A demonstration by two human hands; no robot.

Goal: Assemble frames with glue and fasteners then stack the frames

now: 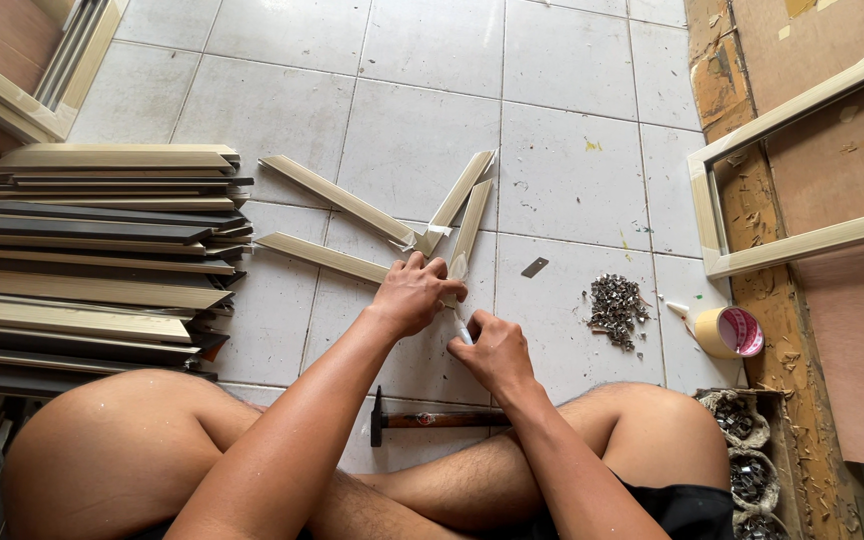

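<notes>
I sit cross-legged on a white tiled floor. My left hand [414, 293] presses down on the joined ends of beige frame moulding strips [337, 198] that fan out ahead of me. My right hand [490, 350] is closed around a small white tool [463, 330], its tip at the corner where the strips meet. Two more strips [468, 215] angle up to the right, and another strip [320, 256] lies to the left of my left hand.
A stack of cut moulding strips [102, 250] lies at left. A hammer [432, 420] rests between my legs. A pile of metal fasteners [617, 308], a tape roll [729, 332], a small metal plate [534, 267], an assembled frame [752, 190] and fastener bags [747, 450] are at right.
</notes>
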